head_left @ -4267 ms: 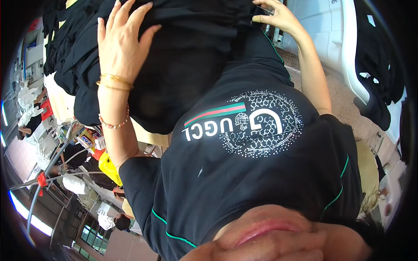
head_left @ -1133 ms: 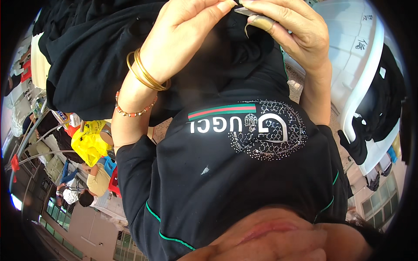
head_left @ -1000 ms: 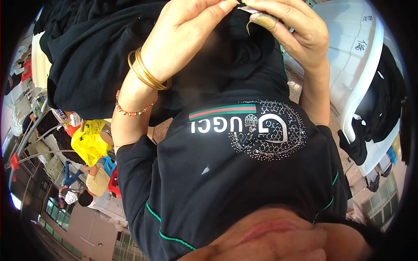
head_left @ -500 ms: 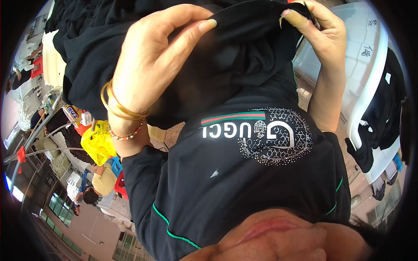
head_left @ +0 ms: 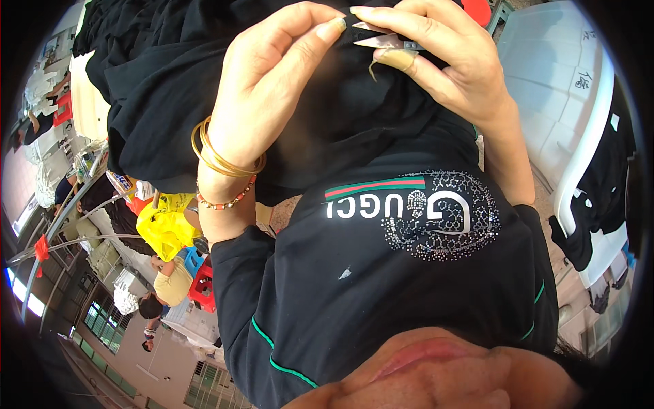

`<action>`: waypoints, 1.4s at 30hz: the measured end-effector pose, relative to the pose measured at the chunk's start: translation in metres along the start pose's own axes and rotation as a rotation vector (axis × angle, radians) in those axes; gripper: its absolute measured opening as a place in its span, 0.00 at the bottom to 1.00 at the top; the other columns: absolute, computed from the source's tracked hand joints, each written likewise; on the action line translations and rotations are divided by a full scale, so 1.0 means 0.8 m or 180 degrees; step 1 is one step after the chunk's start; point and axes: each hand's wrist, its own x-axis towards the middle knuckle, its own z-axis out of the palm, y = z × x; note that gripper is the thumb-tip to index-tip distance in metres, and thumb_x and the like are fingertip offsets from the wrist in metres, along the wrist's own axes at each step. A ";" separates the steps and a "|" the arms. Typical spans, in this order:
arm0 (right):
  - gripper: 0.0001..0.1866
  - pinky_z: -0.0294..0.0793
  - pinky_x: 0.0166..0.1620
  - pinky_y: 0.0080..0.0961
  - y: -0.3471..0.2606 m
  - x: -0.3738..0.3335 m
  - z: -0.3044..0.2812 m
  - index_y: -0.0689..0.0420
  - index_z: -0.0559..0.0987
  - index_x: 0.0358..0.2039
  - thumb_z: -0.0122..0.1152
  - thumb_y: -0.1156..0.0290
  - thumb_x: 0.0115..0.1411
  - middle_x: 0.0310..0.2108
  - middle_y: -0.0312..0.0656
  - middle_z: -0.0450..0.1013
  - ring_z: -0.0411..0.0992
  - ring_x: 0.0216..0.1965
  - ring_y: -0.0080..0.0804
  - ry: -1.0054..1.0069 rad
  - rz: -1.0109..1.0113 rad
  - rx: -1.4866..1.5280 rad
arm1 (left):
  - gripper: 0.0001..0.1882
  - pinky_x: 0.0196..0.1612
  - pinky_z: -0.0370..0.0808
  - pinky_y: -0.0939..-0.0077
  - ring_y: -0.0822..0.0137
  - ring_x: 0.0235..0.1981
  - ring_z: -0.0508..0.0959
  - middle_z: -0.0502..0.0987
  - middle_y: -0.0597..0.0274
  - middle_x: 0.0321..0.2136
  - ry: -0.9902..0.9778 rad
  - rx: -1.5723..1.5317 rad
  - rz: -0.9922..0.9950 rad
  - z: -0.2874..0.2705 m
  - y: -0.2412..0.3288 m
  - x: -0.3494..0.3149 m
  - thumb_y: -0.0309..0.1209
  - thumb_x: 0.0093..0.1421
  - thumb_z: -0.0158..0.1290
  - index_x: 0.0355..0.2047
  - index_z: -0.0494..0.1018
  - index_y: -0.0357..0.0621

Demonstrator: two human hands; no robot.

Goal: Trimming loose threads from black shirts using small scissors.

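My left hand [head_left: 262,88], with gold bangles and a beaded bracelet at the wrist, pinches thumb and forefinger together on black cloth [head_left: 204,88]. The exact bit between the fingertips is hard to make out. My right hand [head_left: 463,61] holds small thread snips [head_left: 379,41], their pointed blades toward the left fingertips and slightly apart. A tan wrap covers the right thumb, and a thin loose strand hangs from it. The black cloth lies in a large bunched heap under and beyond both hands.
A translucent whitish plastic bin [head_left: 545,82] stands to the right, with black garments [head_left: 603,184] beyond its rim. On the left are a yellow plastic bag [head_left: 167,225], a red stool [head_left: 202,286] and a seated person [head_left: 170,286]. Metal rails curve along the left.
My right hand has moved left, close to the left fingertips, bringing the snips' blades into sight. The cloth edge stretched between my hands is no longer held up. My left hand has shifted slightly right.
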 end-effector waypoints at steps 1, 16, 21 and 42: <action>0.23 0.75 0.35 0.26 0.001 0.001 0.001 0.57 0.84 0.50 0.76 0.75 0.51 0.32 0.40 0.76 0.75 0.32 0.34 -0.0003 0.0013 0.0028 | 0.12 0.55 0.71 0.83 0.76 0.47 0.78 0.81 0.64 0.44 0.0004 -0.0008 -0.0010 -0.001 -0.001 0.001 0.25 0.72 0.52 0.52 0.78 0.34; 0.20 0.72 0.33 0.24 0.036 -0.010 0.019 0.58 0.85 0.49 0.70 0.82 0.55 0.29 0.39 0.75 0.74 0.29 0.28 0.0477 -0.0036 0.0355 | 0.14 0.68 0.61 0.50 0.61 0.49 0.79 0.81 0.67 0.42 -0.0235 0.3389 0.0672 0.003 0.049 -0.016 0.31 0.58 0.64 0.45 0.80 0.50; 0.22 0.74 0.37 0.22 0.032 -0.009 0.010 0.61 0.83 0.53 0.71 0.81 0.56 0.34 0.40 0.75 0.75 0.34 0.27 0.0434 -0.0127 0.0345 | 0.07 0.61 0.68 0.55 0.62 0.44 0.79 0.79 0.68 0.39 0.0216 0.3906 0.1051 -0.008 0.055 -0.023 0.28 0.55 0.63 0.35 0.80 0.50; 0.19 0.75 0.35 0.29 -0.024 0.050 0.035 0.59 0.84 0.48 0.73 0.74 0.55 0.32 0.42 0.75 0.75 0.32 0.38 -0.0219 -0.0150 0.0219 | 0.21 0.53 0.69 0.85 0.78 0.47 0.72 0.73 0.64 0.50 0.0546 -0.0573 -0.0150 -0.021 0.040 -0.014 0.20 0.72 0.47 0.64 0.64 0.33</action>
